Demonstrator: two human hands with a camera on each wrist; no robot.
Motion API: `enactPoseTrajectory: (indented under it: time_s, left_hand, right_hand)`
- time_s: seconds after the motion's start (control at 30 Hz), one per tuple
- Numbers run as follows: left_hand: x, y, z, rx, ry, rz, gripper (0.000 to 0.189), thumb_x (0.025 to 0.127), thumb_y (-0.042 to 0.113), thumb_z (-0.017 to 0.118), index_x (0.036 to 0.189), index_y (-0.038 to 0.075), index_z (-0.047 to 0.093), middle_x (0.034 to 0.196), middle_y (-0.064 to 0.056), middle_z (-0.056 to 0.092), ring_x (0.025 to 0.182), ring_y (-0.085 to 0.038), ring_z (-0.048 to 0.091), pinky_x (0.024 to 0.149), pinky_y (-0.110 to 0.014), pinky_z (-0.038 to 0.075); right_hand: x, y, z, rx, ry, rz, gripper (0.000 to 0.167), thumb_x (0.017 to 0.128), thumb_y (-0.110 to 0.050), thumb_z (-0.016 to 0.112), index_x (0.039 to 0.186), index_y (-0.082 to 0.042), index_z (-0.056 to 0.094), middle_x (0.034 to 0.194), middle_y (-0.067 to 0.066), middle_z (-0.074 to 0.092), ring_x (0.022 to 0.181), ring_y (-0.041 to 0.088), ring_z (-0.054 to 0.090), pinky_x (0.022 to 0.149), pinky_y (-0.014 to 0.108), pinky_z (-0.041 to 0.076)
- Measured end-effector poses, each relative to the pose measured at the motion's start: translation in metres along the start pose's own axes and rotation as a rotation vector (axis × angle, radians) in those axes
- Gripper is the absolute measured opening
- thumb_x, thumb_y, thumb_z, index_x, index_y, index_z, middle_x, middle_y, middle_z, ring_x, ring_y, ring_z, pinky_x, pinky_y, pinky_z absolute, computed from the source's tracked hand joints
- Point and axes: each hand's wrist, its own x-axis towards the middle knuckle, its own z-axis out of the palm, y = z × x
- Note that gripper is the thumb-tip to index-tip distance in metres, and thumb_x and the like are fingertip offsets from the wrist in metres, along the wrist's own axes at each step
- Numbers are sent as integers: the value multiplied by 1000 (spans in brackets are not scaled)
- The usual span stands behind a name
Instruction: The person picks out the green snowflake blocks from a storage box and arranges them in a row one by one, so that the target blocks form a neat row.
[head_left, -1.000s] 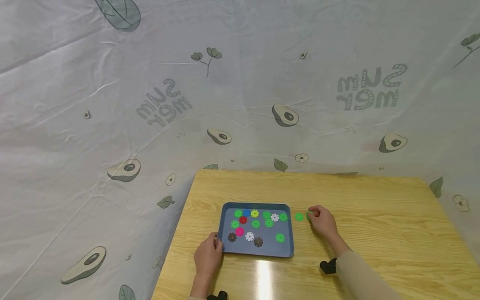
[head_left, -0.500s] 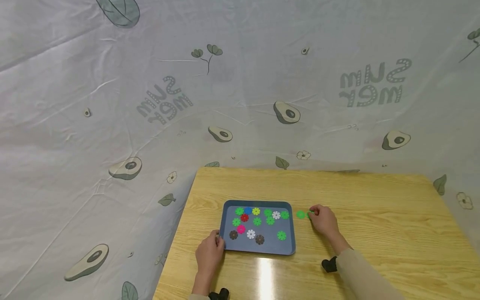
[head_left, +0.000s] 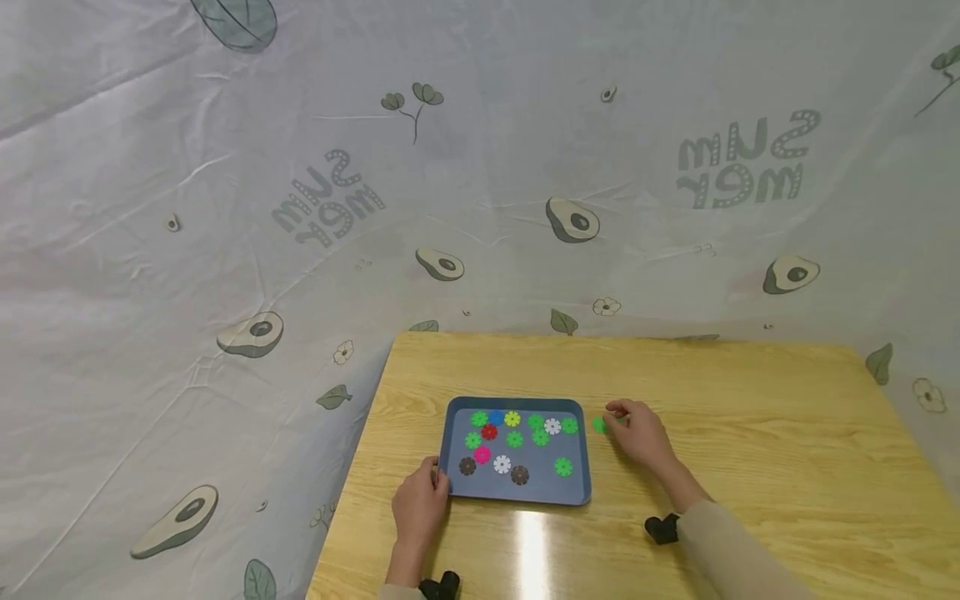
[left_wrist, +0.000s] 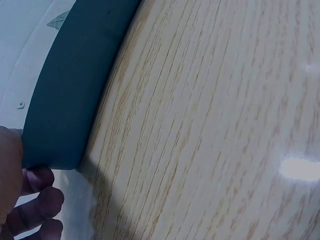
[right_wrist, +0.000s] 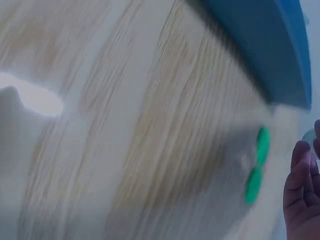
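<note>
A grey-blue tray (head_left: 517, 497) lies on the wooden table, with several toothed plastic discs in green, white, brown, red, pink, blue and yellow spread over it. My left hand (head_left: 420, 504) grips its near left corner; curled fingertips (left_wrist: 49, 201) show beside the tray wall (left_wrist: 70, 95) in the left wrist view. My right hand (head_left: 639, 435) is just right of the tray, over a green disc (head_left: 600, 424). In the right wrist view two green discs (right_wrist: 254, 185) lie end to end on the table, apart from the loosely bent fingers (right_wrist: 299, 175), which hold nothing that I can see.
The wooden table (head_left: 765, 450) extends right of the tray and my right arm. Behind it hangs a pale cloth (head_left: 480, 183) printed with avocados and leaves. Black wrist mounts (head_left: 662, 529) sit on both forearms. Light glares off the table's near side.
My right hand has come off the right-hand green disc, lifted a little and shifted left towards the tray. The left hand keeps its hold on the tray corner.
</note>
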Motion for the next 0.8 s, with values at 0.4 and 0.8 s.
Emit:
enactPoseTrajectory:
  time_s: [0.4,0.8]
  left_hand:
    - [1,1,0,-5,-17,-11,22,94,15,70,113,7,76,58,13,47,46,-7,38,44,-30,32]
    - [1,-1,1,0,-4,-7,21,94,16,69,112,8,77,58,14,47,46,-6,38,43,-29,32]
  right_hand:
    - [10,-66,56,33,-102,-103,23,98,-16,73,117,-3,72,103,7,65,78,16,55,72,37,47]
    - [8,-80,110,-21,-151,-181,19,91,-16,80,106,-5,76,96,3,67,88,18,62,81,44,52]
